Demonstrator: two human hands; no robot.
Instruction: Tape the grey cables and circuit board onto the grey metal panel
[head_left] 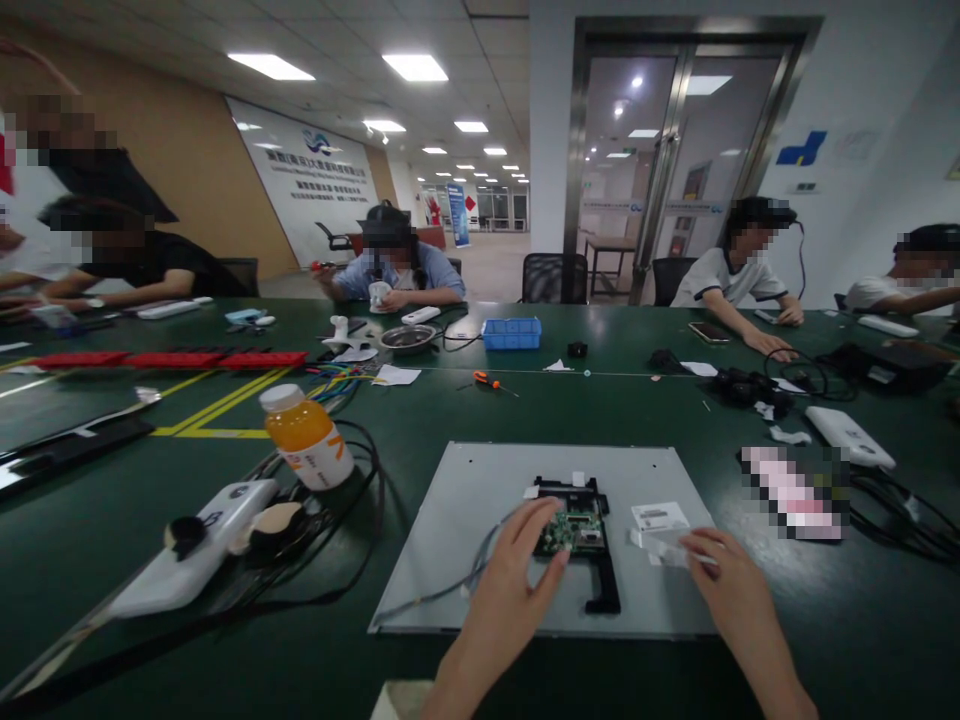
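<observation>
A flat grey metal panel [442, 530] lies in front of me, with a black plastic bracket [604, 585] and a green circuit board [574, 532] on its middle. My left hand [517, 565] is over the left side of the board, thumb and fingers apart; whether the fingertips touch it I cannot tell. Thin cables [480, 566] run from beneath that hand across the panel. At the panel's right side, my right hand [724, 570] pinches a clear strip of tape [656, 548]. Just beyond the strip, a white label [660, 516] is on the panel.
An orange-filled bottle [307, 440], a white power bank [196, 550] and black cables stand or lie to the left. Beyond the panel are a screwdriver [489, 381] and a blue basket [511, 334]. Another power bank [851, 437] lies right. Several people sit around the table.
</observation>
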